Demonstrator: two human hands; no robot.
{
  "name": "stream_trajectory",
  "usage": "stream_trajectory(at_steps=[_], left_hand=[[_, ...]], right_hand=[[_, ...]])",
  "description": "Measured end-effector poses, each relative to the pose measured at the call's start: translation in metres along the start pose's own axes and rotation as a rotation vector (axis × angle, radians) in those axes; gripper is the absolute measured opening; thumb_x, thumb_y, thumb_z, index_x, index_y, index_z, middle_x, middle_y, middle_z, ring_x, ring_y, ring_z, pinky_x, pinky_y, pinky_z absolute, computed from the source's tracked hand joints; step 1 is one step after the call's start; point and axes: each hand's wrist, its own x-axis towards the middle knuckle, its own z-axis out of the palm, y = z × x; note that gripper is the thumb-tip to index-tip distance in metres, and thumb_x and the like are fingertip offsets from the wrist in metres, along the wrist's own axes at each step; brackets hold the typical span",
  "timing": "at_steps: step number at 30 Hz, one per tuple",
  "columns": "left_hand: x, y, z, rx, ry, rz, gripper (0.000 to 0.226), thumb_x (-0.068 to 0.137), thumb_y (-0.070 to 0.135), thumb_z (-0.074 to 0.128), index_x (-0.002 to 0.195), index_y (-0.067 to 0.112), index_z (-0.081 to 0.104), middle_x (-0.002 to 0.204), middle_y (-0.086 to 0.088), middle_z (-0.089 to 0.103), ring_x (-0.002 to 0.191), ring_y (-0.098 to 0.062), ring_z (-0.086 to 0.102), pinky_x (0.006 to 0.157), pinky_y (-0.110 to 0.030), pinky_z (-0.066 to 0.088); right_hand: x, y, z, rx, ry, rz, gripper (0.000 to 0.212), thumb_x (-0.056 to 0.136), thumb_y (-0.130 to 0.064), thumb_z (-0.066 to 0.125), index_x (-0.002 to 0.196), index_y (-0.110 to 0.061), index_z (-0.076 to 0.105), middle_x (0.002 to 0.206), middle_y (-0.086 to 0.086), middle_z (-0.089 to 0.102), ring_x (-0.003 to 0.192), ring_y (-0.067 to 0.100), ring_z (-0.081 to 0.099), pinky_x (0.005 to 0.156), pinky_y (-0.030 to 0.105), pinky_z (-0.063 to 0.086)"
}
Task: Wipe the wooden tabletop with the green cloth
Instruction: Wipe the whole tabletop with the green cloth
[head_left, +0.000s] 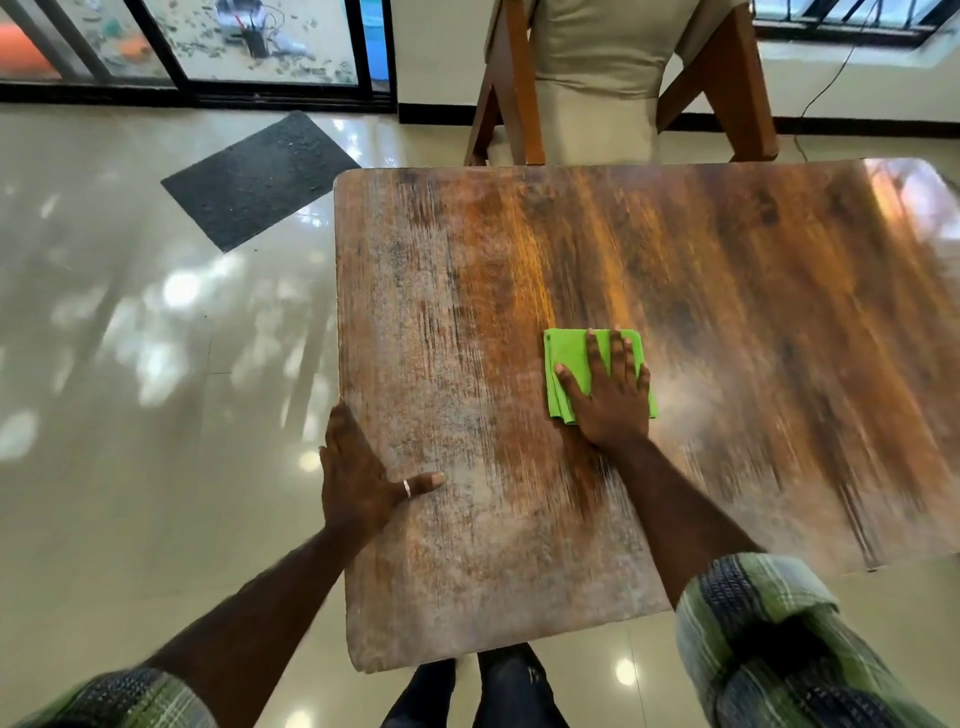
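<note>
The right hand (610, 389) lies flat, fingers spread, pressing the folded green cloth (569, 364) onto the wooden tabletop (727, 312), just past its centre toward 9 o'clock. At 8 o'clock, the left hand (358, 473) grips the table's left edge, thumb on top bearing a ring (407, 488), fingers curled under. A chair (613, 78) stands at 12 o'clock, a dark mat (260, 179) at 10. No readable writing shows anywhere.
</note>
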Motion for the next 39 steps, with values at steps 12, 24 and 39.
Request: stream_trajectory(at_steps=[12,24,39], left_hand=[[-0.006,0.005,-0.002,0.090,-0.038,0.005,0.156,0.047,0.083,0.083,0.159,0.014,-0.001,0.166,-0.011,0.015,0.153,-0.035,0.018,0.124,-0.063,0.016],[-0.089,-0.031,-0.001,0.137,-0.221,0.039,0.174,0.038,0.095,0.074,0.156,0.021,-0.031,0.170,-0.001,-0.021,0.158,-0.025,-0.013,0.128,-0.052,0.010],[-0.099,-0.030,-0.001,0.144,-0.131,0.021,0.124,0.073,0.053,0.074,0.163,0.011,-0.001,0.171,-0.015,0.009,0.146,-0.043,0.037,0.105,-0.054,0.048]], right_hand=[[-0.104,0.022,0.019,0.003,0.050,-0.001,0.081,0.100,-0.074,0.030,0.166,-0.034,0.006,0.174,0.000,-0.005,0.161,0.022,-0.005,0.128,0.055,0.004],[-0.111,-0.003,0.026,-0.009,0.036,0.027,0.082,0.099,-0.075,0.025,0.166,-0.030,0.010,0.175,0.004,-0.003,0.161,0.027,0.000,0.125,0.062,0.011],[-0.174,-0.204,0.069,0.142,-0.075,-0.166,0.078,0.102,-0.073,0.025,0.166,-0.031,0.010,0.174,0.003,-0.004,0.160,0.023,-0.009,0.128,0.055,-0.002]])
